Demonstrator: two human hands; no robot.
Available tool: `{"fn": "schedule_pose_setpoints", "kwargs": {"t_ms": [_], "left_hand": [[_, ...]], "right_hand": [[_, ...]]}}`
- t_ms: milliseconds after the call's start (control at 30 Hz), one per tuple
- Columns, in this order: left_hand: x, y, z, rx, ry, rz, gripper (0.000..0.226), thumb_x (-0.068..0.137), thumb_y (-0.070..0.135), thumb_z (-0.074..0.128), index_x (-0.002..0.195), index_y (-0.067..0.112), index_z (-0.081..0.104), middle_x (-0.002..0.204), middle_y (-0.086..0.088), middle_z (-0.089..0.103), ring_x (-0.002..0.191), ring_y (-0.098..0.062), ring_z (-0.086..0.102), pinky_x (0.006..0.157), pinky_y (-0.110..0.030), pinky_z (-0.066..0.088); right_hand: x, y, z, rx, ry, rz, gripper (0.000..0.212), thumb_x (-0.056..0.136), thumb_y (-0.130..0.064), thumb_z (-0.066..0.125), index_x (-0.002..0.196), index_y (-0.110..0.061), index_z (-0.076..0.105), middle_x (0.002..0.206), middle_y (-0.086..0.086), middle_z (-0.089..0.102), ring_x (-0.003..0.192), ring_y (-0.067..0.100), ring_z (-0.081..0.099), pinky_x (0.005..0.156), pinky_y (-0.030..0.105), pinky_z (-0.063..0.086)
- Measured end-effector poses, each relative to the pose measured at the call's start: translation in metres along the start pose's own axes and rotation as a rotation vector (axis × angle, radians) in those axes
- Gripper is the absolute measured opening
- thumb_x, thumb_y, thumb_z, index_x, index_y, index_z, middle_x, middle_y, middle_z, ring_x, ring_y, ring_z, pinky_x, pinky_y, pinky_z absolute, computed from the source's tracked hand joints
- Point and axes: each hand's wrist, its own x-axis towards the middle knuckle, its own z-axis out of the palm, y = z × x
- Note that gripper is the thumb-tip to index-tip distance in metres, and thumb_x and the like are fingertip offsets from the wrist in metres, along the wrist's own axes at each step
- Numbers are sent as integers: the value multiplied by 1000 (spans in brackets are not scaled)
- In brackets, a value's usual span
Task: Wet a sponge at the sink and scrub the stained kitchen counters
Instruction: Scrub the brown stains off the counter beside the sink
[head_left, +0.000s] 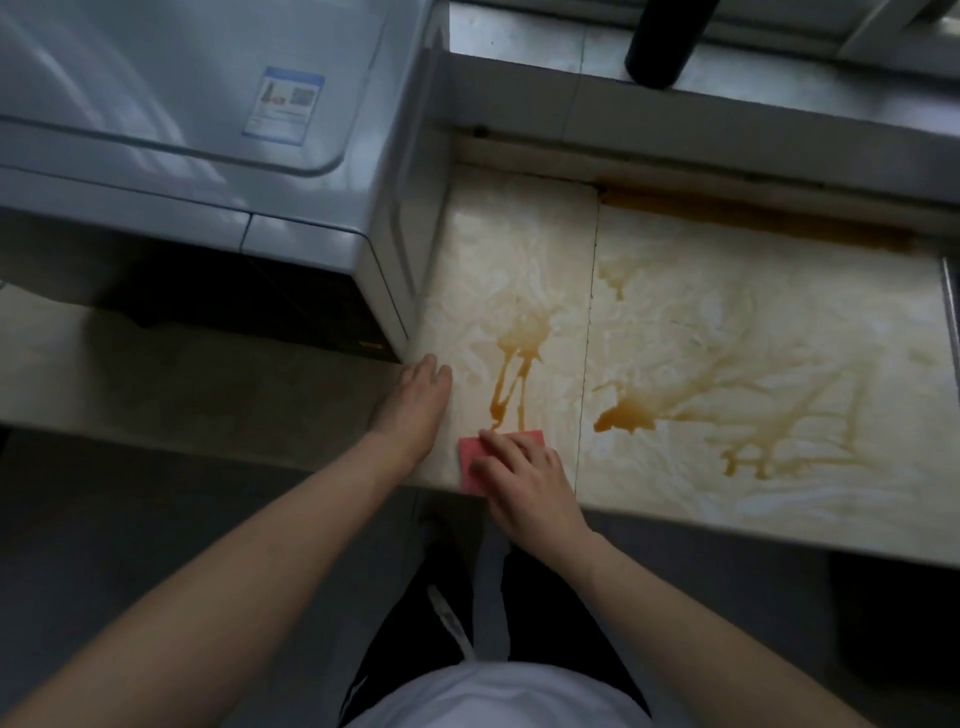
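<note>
At the counter's (727, 332) near edge, the right hand (530, 480) presses flat on the pink sponge (470, 451), fingers curled over it; the left hand (415, 402) rests open, holding nothing. Push forward firmly through the brown stains (631, 413). A white appliance (197, 156) stands just left.
</note>
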Motion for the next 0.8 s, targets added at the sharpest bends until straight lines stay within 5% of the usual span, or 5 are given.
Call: {"fn": "schedule_pose_setpoints", "kwargs": {"t_ms": [400,800], "left_hand": [[8,7,1,115,-28,-28,59,94,-1,40,151,7,23,156,-17,20,141,-37,23,113,-41,34],[17,23,-7,220,3,-60,56,96,6,28,152,8,20,139,-16,39,126,-34,42,94,-39,46]], "right_hand": [[17,-2,1,41,1,119,64,69,-14,80,128,-26,58,154,0,46,130,27,45,95,44,46],[89,39,-16,89,152,253,56,87,-8,65,138,-28,54,153,-2,47,132,29,42,105,49,40]]}}
